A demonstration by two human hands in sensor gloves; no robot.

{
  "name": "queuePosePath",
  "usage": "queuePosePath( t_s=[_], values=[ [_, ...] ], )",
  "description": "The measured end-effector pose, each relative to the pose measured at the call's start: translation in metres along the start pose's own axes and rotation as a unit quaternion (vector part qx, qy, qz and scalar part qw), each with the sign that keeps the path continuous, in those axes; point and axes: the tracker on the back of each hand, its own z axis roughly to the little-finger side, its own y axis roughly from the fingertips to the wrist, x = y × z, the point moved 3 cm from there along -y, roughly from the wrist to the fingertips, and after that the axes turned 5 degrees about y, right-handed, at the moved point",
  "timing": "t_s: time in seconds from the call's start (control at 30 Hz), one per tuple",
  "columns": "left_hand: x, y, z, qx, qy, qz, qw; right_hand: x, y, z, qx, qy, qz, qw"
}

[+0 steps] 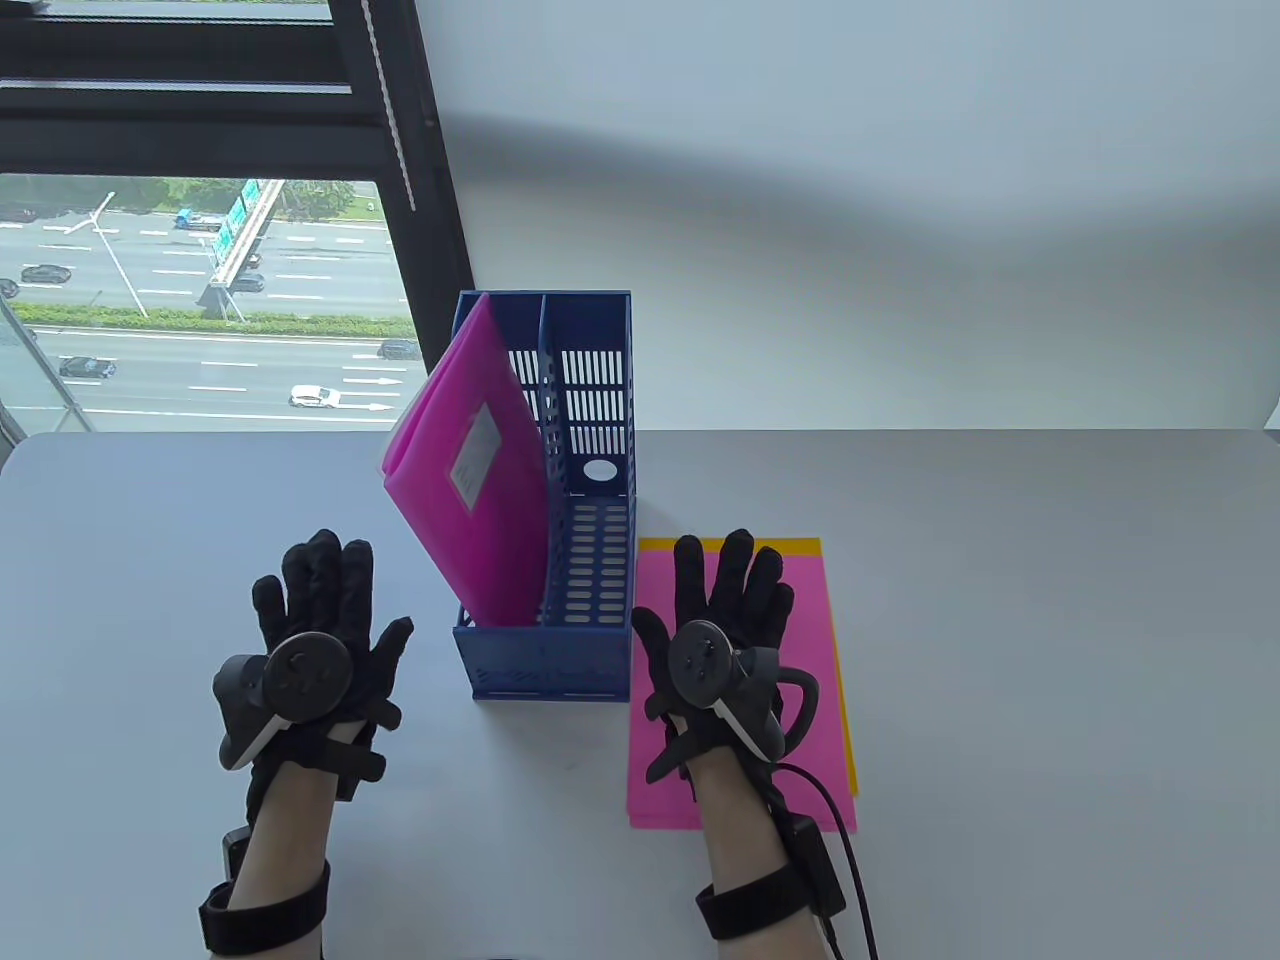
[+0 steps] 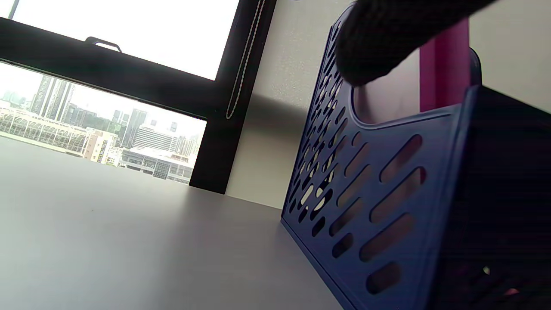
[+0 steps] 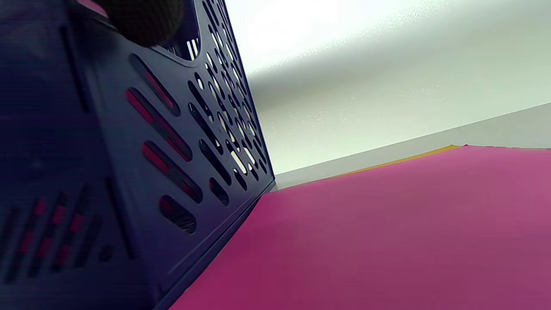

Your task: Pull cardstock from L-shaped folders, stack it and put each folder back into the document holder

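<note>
- Grey table (image 1: 1000,620): matte, flat; carries every item below. Pale wall behind, and a dark-framed window (image 1: 200,250) at far left looking onto a road.
- Blue document holder (image 1: 590,420): slotted plastic, two compartments, standing mid-table with its long axis running away from the person. Low front wall nearest the hands; right compartment shows nothing in it.
- Pink L-shaped folder (image 1: 470,480): stands in the holder's left compartment, leaning left so its upper part overhangs the holder's left wall. Long axis rises up and away from the person. White label on its face. Whether it holds cardstock cannot be told.
- Pink cardstock (image 1: 800,640): lies flat just right of the holder, its edge close against the holder's base in the right wrist view. Long axis runs away from the person.
- Yellow cardstock (image 1: 800,545): under the pink sheet; only a strip shows along the far and right edges.
- Left hand (image 1: 320,640): palm down left of the holder, fingers straight and spread, holding nothing. The folder lies forward and to its right; judged the nearer hand for any reach to it.
- Right hand (image 1: 725,640): palm down over the pink cardstock, fingers straight and slightly spread, gripping nothing; whether it presses the sheet cannot be told.
- Status, judged: sheets stacked, folder in the holder; task seems near done.
</note>
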Motion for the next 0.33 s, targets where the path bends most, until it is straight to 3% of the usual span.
queuePosePath(
  t_s=[0.33],
  values=[
    [0.0085, -0.0006, -0.0024, 0.006, 0.005, 0.007, 1.000, 0.0016, 0.0004, 0.0036, -0.012, -0.019, -0.020, 1.000]
  ],
)
